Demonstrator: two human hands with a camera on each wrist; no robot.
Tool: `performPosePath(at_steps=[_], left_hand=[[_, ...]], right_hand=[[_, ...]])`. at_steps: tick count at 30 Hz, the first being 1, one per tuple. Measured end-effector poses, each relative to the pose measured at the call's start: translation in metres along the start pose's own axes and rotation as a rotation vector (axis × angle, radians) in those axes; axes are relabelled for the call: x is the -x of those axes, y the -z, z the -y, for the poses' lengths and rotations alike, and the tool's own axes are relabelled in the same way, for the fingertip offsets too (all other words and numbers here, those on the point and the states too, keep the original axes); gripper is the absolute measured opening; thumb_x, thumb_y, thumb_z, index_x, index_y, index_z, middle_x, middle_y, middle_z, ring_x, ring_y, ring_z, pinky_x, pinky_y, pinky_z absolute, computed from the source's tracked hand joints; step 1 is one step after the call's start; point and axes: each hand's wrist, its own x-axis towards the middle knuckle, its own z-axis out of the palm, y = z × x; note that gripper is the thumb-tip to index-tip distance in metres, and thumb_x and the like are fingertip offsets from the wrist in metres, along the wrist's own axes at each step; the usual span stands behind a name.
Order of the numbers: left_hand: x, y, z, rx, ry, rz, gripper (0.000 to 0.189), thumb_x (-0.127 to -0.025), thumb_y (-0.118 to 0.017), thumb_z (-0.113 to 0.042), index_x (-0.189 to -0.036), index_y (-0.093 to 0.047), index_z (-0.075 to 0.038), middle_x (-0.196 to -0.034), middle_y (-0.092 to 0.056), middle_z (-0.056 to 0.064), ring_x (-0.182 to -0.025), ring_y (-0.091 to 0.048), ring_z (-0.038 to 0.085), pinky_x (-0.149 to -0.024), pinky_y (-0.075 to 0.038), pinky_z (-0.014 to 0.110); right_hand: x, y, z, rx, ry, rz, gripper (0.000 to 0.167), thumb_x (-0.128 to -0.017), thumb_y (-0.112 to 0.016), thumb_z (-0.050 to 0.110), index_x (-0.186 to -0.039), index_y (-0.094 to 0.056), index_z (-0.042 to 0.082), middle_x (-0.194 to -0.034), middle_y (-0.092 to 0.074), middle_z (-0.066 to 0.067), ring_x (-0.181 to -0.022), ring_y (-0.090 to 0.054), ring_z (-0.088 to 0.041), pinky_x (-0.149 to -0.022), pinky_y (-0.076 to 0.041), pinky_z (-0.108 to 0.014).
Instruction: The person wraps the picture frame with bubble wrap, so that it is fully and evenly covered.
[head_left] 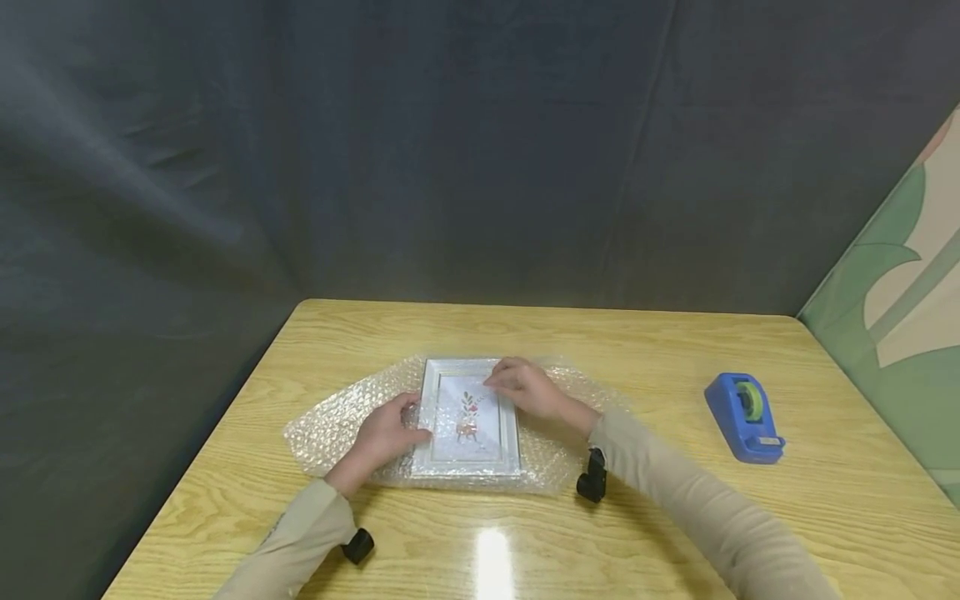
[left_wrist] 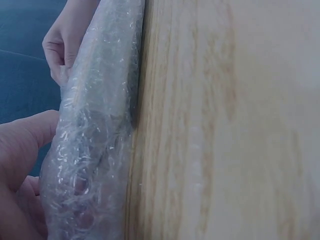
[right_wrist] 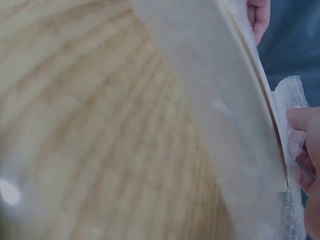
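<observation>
A pale picture frame point(head_left: 468, 468) with a small floral print lies on a sheet of clear bubble wrap point(head_left: 337, 425), and some of the wrap covers its face. My left hand point(head_left: 387, 432) rests on the frame's left edge, thumb and fingers spread apart. In the left wrist view its thumb point(left_wrist: 30, 132) touches the bulging wrap point(left_wrist: 90, 150). At the frame's upper right corner is my right hand point(head_left: 528, 388). The right wrist view shows that hand point(right_wrist: 310, 145) pinching a loose edge of the wrap point(right_wrist: 289, 90) between thumb and fingers.
A blue tape dispenser point(head_left: 746, 421) with a green roll stands to the right on the wooden table point(head_left: 637, 350). A dark curtain point(head_left: 480, 150) hangs behind the table, and a patterned panel point(head_left: 900, 317) borders its right side.
</observation>
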Motion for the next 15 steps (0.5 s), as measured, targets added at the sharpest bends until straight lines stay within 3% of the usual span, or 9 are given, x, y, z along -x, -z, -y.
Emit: performPosePath(at_steps=[5, 15], left_hand=[[0.000, 0.000, 0.001, 0.002, -0.002, -0.003, 0.065, -0.069, -0.072, -0.025, -0.128, -0.050, -0.010, -0.118, -0.058, 0.015, -0.107, -0.054, 0.031, -0.088, -0.045, 0.046], [-0.001, 0.000, 0.000, -0.013, -0.011, -0.011, 0.064, -0.069, -0.072, -0.025, -0.127, -0.051, -0.010, -0.115, -0.059, 0.014, -0.105, -0.055, 0.031, -0.086, -0.046, 0.045]], right_hand=[[0.002, -0.007, -0.001, 0.041, 0.006, -0.033, 0.015, -0.080, -0.063, 0.002, -0.093, -0.070, 0.001, -0.096, -0.064, -0.009, -0.092, -0.057, -0.022, -0.085, -0.047, -0.034], [0.005, -0.012, 0.002, 0.182, 0.061, -0.014, 0.015, -0.079, -0.063, 0.004, -0.091, -0.071, 0.003, -0.095, -0.063, -0.010, -0.091, -0.056, -0.023, -0.083, -0.046, -0.035]])
